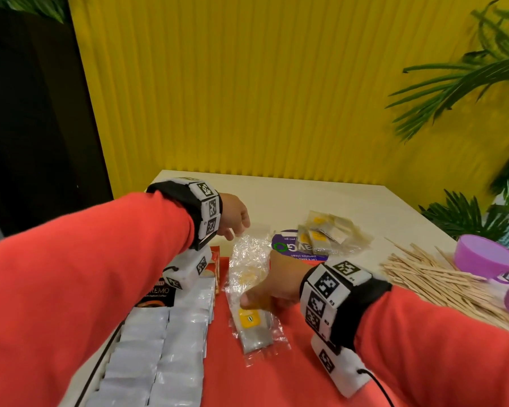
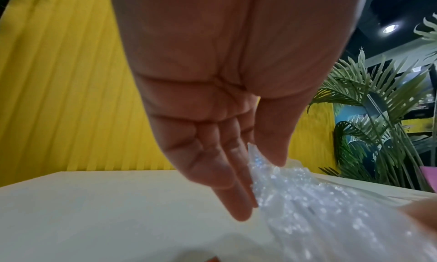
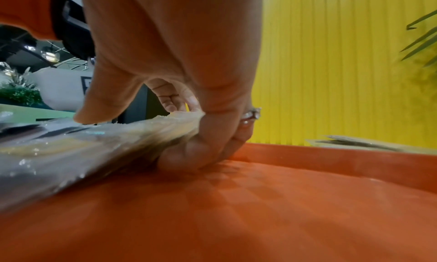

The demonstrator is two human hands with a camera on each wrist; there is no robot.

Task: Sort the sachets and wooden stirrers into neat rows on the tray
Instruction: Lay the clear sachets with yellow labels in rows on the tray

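Observation:
A red tray [image 1: 276, 383] lies in front of me. Two rows of white sachets [image 1: 165, 342] fill its left side. In the middle lie clear-wrapped sachets with a yellow label [image 1: 252, 321]. My right hand [image 1: 262, 298] grips them at the right edge, thumb on top and fingers underneath [image 3: 189, 159], close above the tray floor [image 3: 283, 210]. My left hand [image 1: 234, 224] pinches the far end of a crinkled clear wrapper [image 1: 249, 257] between thumb and fingers [image 2: 238, 200]. Whether both hands hold one piece is unclear. A heap of wooden stirrers [image 1: 429, 277] lies on the table to the right.
A loose pile of clear sachets [image 1: 326, 233] sits on a round purple sticker [image 1: 288, 248] behind the tray. A black coffee sachet [image 1: 156, 295] and red sachets [image 1: 216, 259] lie at the tray's far left. A purple cup [image 1: 488, 254] and plants [image 1: 465, 218] stand at the right.

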